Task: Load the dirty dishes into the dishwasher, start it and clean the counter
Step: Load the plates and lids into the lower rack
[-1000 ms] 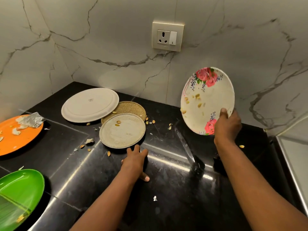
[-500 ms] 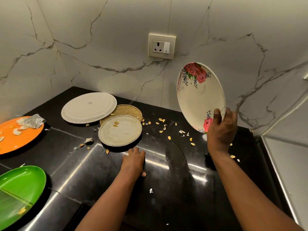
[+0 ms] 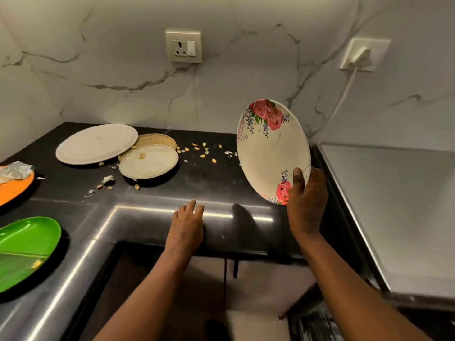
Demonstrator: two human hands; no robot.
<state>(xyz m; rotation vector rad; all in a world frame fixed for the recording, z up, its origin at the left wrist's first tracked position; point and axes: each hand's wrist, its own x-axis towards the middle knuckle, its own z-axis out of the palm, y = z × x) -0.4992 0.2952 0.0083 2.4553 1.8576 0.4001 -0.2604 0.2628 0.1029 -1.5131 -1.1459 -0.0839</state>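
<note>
My right hand [image 3: 306, 195] grips the lower rim of a white rose-printed plate [image 3: 269, 148], held tilted nearly on edge above the black counter [image 3: 209, 183]; its face looks free of crumbs. My left hand [image 3: 188, 223] rests flat at the counter's front edge, fingers spread, holding nothing. Food crumbs [image 3: 204, 151] lie scattered on the counter behind the plate. Further left sit a large white plate [image 3: 96, 143], a small cream plate [image 3: 149, 161] with a few crumbs, and a woven mat [image 3: 157, 140] under it.
An orange plate [image 3: 13, 188] with crumpled foil [image 3: 14, 169] and a green plate [image 3: 24, 249] sit at the left edge. A steel-topped appliance [image 3: 394, 205] stands on the right. Two wall sockets [image 3: 183, 46] are behind, one with a plugged cable [image 3: 362, 56].
The crumbs slid off the rose plate onto the counter as it was tilted. My view pulled back and right; my left hand moved back from the small plate to the counter's edge.
</note>
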